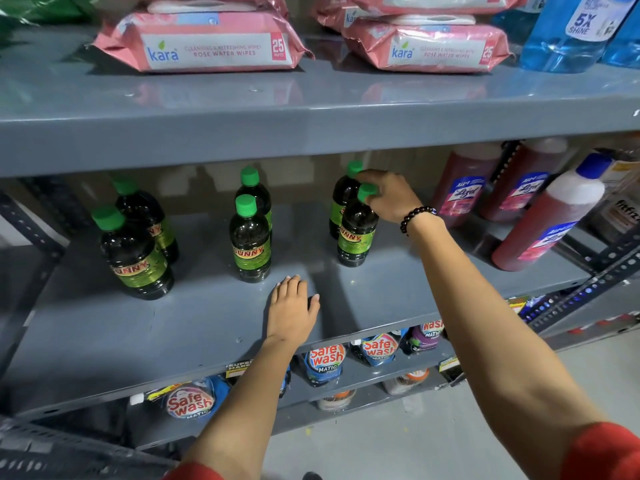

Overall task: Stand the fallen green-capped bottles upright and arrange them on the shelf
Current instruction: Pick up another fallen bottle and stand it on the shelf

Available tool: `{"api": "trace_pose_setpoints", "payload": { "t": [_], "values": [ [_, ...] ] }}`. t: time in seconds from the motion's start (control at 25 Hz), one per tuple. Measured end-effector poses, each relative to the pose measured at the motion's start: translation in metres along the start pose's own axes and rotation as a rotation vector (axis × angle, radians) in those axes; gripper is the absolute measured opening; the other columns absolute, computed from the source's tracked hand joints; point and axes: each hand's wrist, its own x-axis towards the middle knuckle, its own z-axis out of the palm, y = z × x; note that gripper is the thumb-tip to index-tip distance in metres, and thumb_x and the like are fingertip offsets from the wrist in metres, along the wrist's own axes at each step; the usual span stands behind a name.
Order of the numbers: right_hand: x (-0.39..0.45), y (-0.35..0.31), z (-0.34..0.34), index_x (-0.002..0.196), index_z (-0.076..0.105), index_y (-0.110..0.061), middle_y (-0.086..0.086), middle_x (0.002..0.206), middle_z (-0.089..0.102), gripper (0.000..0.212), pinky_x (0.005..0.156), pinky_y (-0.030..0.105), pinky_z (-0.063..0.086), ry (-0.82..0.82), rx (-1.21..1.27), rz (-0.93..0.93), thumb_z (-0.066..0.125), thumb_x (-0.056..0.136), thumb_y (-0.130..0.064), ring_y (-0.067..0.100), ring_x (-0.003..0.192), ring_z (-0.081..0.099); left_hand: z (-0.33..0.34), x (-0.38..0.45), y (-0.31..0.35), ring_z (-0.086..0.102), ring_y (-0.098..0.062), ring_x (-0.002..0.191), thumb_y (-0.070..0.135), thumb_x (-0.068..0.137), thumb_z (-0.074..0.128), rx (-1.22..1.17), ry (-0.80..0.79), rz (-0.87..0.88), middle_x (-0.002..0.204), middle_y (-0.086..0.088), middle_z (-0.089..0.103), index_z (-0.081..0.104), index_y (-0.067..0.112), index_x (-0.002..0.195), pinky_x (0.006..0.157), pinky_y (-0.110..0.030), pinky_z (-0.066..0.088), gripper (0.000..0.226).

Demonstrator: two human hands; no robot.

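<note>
Several dark green-capped bottles stand upright in pairs on the grey middle shelf (207, 327). The left pair has a front bottle (133, 258) and a rear bottle (149, 216). In the middle pair, one bottle (250, 240) stands in front of another (256, 192). At the right, my right hand (391, 195) grips the cap of the front bottle (356, 233), which stands on the shelf just before a rear bottle (343, 195). My left hand (292, 310) lies flat, palm down, on the shelf near its front edge, holding nothing.
Red bottles (464, 185) stand at the right of the same shelf, and one with a blue cap (550, 216) leans. Pink wipe packs (207, 43) and a blue bottle (568, 32) sit on the shelf above. Detergent pouches (325, 362) fill the shelf below.
</note>
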Motion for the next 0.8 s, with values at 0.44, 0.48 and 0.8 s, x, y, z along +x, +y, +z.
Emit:
{"api": "trace_pose_setpoints", "payload": {
  "t": [0.44, 0.48, 0.8],
  "values": [
    [0.003, -0.002, 0.004, 0.129, 0.056, -0.009, 0.017, 0.135, 0.056, 0.042, 0.105, 0.037, 0.043, 0.083, -0.165, 0.018, 0.058, 0.087, -0.005, 0.035, 0.126, 0.050, 0.002, 0.001, -0.002, 0.053, -0.039, 0.111, 0.024, 0.085, 0.059, 0.011, -0.020, -0.015, 0.116, -0.024, 0.061, 0.057, -0.003, 0.111, 0.097, -0.047, 0.040, 0.038],
    [0.002, -0.001, 0.004, 0.129, 0.056, -0.009, 0.016, 0.136, 0.055, 0.042, 0.106, 0.037, 0.042, 0.081, -0.159, 0.019, 0.057, 0.087, -0.004, 0.034, 0.126, 0.050, 0.002, 0.001, -0.002, 0.052, -0.039, 0.111, 0.024, 0.085, 0.059, 0.009, -0.022, -0.014, 0.116, -0.024, 0.061, 0.057, -0.003, 0.111, 0.097, -0.047, 0.040, 0.038],
    [-0.013, 0.006, 0.028, 0.144, 0.028, -0.007, 0.016, 0.147, 0.041, 0.082, 0.108, 0.035, 0.037, 0.239, 0.231, 0.239, 0.074, 0.078, -0.021, 0.031, 0.133, 0.042, -0.002, 0.000, 0.000, 0.059, -0.039, 0.103, 0.021, 0.078, 0.068, 0.004, -0.017, -0.006, 0.107, -0.024, 0.066, 0.061, -0.003, 0.103, 0.090, -0.049, 0.046, 0.036]
  ]
}}
